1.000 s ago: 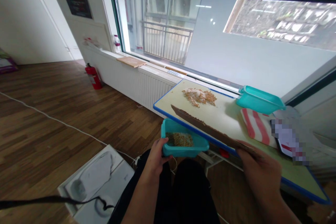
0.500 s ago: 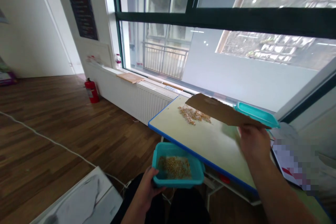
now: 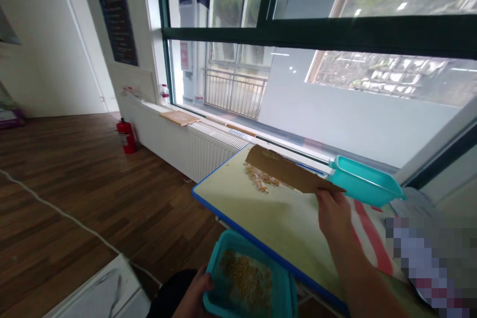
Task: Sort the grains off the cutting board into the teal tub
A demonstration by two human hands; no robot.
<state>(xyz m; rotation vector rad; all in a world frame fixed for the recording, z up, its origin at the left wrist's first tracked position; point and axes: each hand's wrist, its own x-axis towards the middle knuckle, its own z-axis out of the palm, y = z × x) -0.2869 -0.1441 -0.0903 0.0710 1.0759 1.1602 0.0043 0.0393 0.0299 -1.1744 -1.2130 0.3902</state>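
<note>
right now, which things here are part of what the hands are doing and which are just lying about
In use: left hand holding the grain tray; right hand holding the cardboard sheet at the grain pile; table.
Lying about: second teal tray, striped cloth, fire extinguisher, board on the sill.

- Teal plastic tray, tan grains inside
- Brown cardboard sheet
- Second teal tray
- Pale green table, blue edge
- Red-and-white striped cloth
- Red fire extinguisher
</note>
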